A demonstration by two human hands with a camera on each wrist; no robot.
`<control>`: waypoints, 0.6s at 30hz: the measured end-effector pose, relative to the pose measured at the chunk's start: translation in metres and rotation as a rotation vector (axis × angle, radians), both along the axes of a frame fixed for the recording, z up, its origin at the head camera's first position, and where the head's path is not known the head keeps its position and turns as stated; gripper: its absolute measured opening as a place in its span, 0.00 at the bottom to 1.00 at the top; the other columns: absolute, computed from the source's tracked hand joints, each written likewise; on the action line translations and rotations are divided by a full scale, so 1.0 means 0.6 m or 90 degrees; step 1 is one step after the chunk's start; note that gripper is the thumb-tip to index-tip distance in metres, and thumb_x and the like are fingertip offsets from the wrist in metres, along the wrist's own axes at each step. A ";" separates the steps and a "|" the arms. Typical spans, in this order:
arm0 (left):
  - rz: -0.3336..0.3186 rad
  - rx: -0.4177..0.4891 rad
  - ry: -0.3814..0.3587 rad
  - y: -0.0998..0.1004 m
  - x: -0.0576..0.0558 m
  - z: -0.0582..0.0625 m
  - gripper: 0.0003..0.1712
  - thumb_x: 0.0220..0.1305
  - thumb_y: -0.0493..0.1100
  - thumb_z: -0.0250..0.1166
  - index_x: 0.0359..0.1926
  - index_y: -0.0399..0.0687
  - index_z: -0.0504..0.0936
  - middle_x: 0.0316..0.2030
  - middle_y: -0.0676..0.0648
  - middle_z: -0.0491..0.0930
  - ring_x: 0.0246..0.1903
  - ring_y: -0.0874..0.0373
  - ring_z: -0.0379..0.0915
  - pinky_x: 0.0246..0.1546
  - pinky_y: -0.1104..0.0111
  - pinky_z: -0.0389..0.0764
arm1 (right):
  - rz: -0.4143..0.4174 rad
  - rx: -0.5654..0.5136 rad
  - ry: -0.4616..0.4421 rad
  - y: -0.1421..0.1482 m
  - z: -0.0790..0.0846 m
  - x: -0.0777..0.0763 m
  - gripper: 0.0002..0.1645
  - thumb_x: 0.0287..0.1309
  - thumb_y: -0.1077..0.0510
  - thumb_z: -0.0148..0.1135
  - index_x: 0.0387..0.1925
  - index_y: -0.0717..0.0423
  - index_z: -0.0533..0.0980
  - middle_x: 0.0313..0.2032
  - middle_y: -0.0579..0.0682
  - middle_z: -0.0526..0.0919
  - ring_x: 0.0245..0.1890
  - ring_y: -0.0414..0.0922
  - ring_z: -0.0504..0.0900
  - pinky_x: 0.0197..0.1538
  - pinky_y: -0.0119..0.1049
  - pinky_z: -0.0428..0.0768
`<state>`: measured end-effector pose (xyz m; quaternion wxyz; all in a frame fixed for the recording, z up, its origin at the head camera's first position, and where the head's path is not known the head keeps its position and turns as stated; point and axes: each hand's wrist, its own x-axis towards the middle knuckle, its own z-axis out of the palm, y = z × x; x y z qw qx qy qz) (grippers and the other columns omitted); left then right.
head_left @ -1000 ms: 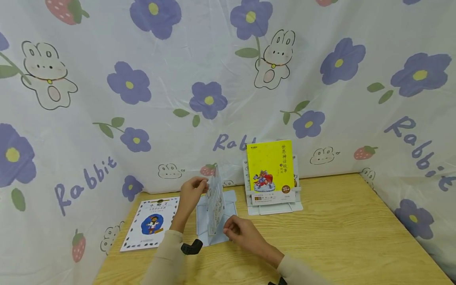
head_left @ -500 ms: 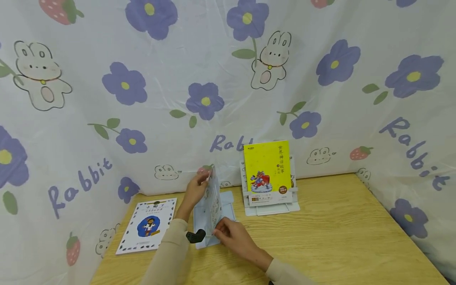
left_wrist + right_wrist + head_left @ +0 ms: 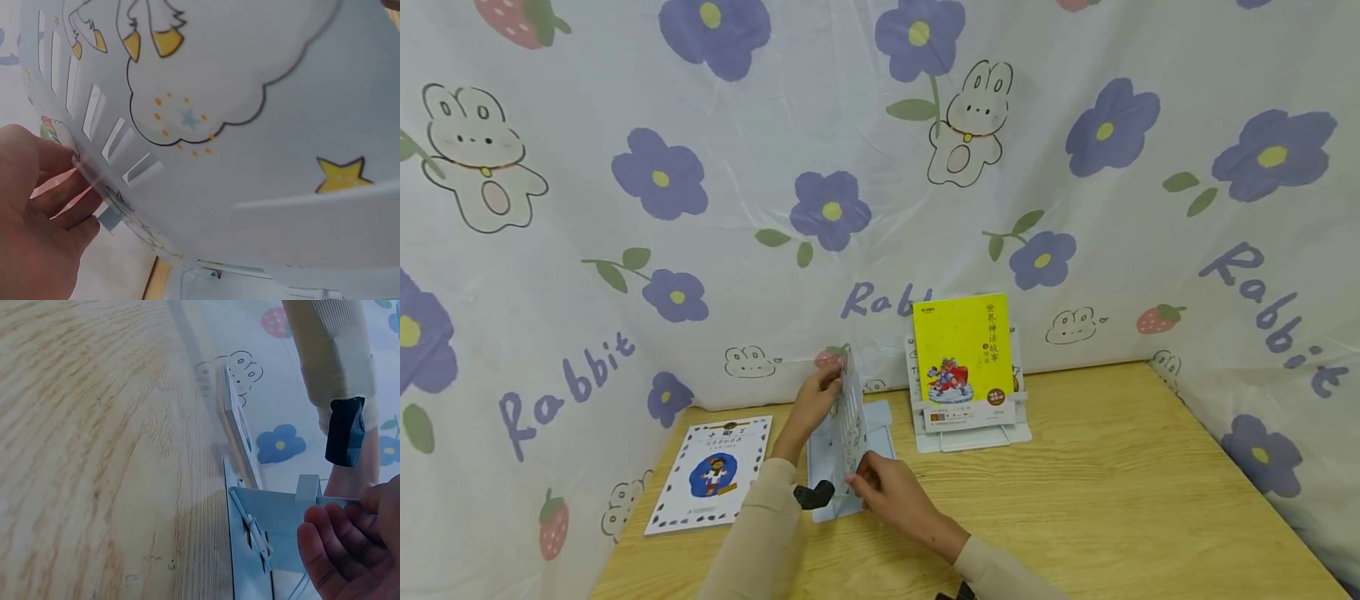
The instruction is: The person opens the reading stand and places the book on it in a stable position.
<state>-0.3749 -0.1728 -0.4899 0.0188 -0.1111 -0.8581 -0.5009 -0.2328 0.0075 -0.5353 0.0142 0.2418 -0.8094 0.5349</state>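
Observation:
A pale blue book stand (image 3: 852, 433) stands near the table's middle, its upright panel turned nearly edge-on in the head view. Its flat base (image 3: 881, 437) lies on the wood. My left hand (image 3: 811, 408) grips the panel's far edge; in the left wrist view, its fingers hold that edge beside a row of slots, and cloud and star prints cover the panel (image 3: 206, 119). At the near lower edge, my right hand (image 3: 898, 502) pinches the panel between thumb and curled fingers. The right wrist view shows a small ledge clip (image 3: 307, 487) beside those fingers.
A white-covered book (image 3: 711, 475) lies flat to the left. Behind and to the right, a yellow book (image 3: 958, 342) leans on a second stand (image 3: 977, 442). The wooden table (image 3: 1120, 483) meets a flowered rabbit curtain (image 3: 745, 208) at its back and sides.
My right hand has closed in on the panel's near lower edge and now pinches it. My left hand has come up against the far edge. The camera has shifted slightly.

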 end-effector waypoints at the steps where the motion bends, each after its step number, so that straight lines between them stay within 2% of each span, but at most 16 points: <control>1: 0.003 -0.001 -0.002 0.000 0.000 0.000 0.28 0.83 0.37 0.51 0.78 0.36 0.66 0.73 0.30 0.71 0.74 0.34 0.67 0.77 0.44 0.67 | 0.000 0.003 0.003 0.000 0.000 0.000 0.12 0.79 0.51 0.60 0.37 0.52 0.77 0.29 0.54 0.87 0.21 0.31 0.80 0.24 0.27 0.78; 5: 0.008 -0.002 -0.009 0.000 0.002 -0.001 0.28 0.84 0.39 0.51 0.79 0.37 0.66 0.73 0.31 0.72 0.74 0.35 0.67 0.77 0.44 0.67 | 0.000 0.008 0.010 0.002 0.002 0.002 0.13 0.79 0.50 0.59 0.36 0.51 0.77 0.29 0.57 0.87 0.21 0.29 0.78 0.23 0.25 0.76; 11: 0.006 0.013 -0.024 -0.005 0.007 -0.004 0.28 0.85 0.41 0.51 0.79 0.37 0.66 0.74 0.31 0.71 0.75 0.35 0.66 0.77 0.43 0.67 | 0.002 0.003 0.005 0.006 0.001 0.005 0.13 0.79 0.50 0.59 0.36 0.51 0.77 0.29 0.58 0.87 0.20 0.32 0.80 0.23 0.25 0.75; 18: 0.032 0.028 -0.042 -0.013 0.009 -0.010 0.28 0.85 0.44 0.51 0.78 0.40 0.67 0.74 0.33 0.71 0.75 0.37 0.67 0.77 0.44 0.67 | 0.002 -0.009 -0.005 0.012 0.000 0.006 0.14 0.80 0.48 0.59 0.37 0.52 0.78 0.29 0.56 0.87 0.23 0.48 0.86 0.23 0.26 0.76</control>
